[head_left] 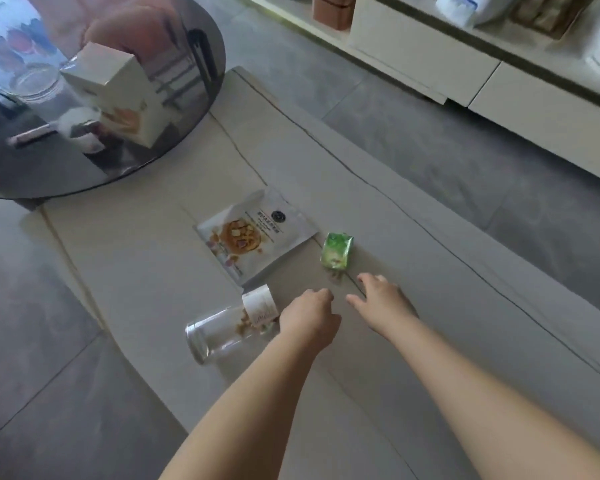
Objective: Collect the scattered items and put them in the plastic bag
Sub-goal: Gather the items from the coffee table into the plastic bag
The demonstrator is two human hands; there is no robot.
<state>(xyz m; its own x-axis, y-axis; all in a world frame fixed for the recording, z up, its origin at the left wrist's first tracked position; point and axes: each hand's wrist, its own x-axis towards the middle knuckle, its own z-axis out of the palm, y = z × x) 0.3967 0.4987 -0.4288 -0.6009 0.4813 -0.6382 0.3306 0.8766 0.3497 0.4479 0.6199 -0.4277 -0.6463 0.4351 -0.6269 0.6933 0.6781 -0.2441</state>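
On the pale stone table (430,306) lie three items. A silver snack pouch (255,233) with a cookie picture lies flat at the centre. A small green packet (336,251) lies just right of it. A clear glass jar (229,327) with a white label lies on its side at the near left, with some snack pieces inside. My left hand (309,318) hovers beside the jar's labelled end, fingers curled, holding nothing I can see. My right hand (383,301) is spread, palm down, just below the green packet, not touching it. No plastic bag is in view.
A round mirrored side table (174,140) at the upper left carries a white carton (118,95), a glass dish (37,83) and small items. A white low cabinet (465,71) runs along the back right. Grey floor tiles (465,150) surround the table.
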